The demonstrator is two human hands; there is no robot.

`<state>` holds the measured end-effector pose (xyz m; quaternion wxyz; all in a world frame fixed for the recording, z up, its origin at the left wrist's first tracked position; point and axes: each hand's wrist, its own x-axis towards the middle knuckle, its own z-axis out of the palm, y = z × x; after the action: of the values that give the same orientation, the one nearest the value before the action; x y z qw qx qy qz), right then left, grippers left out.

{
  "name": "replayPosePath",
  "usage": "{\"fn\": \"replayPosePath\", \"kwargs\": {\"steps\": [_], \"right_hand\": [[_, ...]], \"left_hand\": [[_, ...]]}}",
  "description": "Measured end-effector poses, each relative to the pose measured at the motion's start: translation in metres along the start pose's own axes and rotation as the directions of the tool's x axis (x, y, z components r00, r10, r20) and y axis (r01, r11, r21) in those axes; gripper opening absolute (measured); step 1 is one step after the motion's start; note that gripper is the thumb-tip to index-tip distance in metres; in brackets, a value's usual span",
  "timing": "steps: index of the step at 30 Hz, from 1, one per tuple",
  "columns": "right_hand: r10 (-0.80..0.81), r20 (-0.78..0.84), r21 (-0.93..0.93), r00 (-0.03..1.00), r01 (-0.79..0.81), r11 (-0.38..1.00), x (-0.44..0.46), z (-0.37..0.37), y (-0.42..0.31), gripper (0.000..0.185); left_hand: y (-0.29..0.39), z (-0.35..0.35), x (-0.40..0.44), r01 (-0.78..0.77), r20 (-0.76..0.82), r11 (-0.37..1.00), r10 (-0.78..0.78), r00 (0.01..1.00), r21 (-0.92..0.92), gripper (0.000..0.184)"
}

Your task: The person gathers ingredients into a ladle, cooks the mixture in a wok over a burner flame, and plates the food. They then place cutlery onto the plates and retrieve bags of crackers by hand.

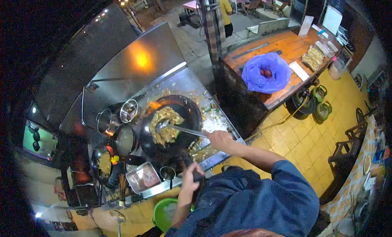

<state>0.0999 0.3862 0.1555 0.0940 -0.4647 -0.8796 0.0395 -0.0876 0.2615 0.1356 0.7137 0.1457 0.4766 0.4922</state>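
Black wok (191, 115) w/ noodle-like food (168, 113); L hand (190, 178) clasps its handle (198, 176), R hand (220, 140) clasps ladle (185, 130).

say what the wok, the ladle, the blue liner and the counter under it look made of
Wok: probably iron or steel, given its dark, blackened inner wall.
Ladle: metal, perhaps stainless steel; the handle is smooth, grey and shiny.
Blue liner: thin plastic, judging by its crinkled, gathered folds.
Counter: apparently wood, orange-brown and streaky; the sheen suggests varnish.
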Motion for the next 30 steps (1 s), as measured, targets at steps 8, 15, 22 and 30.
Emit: {"fn": "replayPosePath", "kwargs": {"steps": [8, 15, 22, 30], "right_hand": [[0.098, 0.262, 0.316, 0.96, -0.181, 0.931, 0.023, -0.069, -0.015, 0.046], [0.145, 0.113, 0.055, 0.983, -0.152, 0.987, 0.049, 0.098, -0.021, 0.058], [-0.526, -0.543, -0.708, 0.655, -0.02, 0.705, -0.023, 0.063, -0.067, 0.035], [0.01, 0.224, 0.443, 0.975, -0.111, 0.89, 0.046, 0.079, -0.05, 0.051]], "left_hand": [[-0.023, -0.077, 0.082, -0.134, -0.114, 0.989, 0.126, 0.985, -0.059, 0.014], [-0.026, -0.094, 0.119, -0.184, -0.15, 0.983, 0.178, 0.973, -0.029, 0.012], [-0.027, -0.118, 0.129, -0.244, 0.05, 0.968, 0.241, 0.969, 0.063, 0.013], [0.009, -0.075, 0.098, 0.031, -0.173, 1.0, -0.03, 0.984, -0.001, 0.018]]}}
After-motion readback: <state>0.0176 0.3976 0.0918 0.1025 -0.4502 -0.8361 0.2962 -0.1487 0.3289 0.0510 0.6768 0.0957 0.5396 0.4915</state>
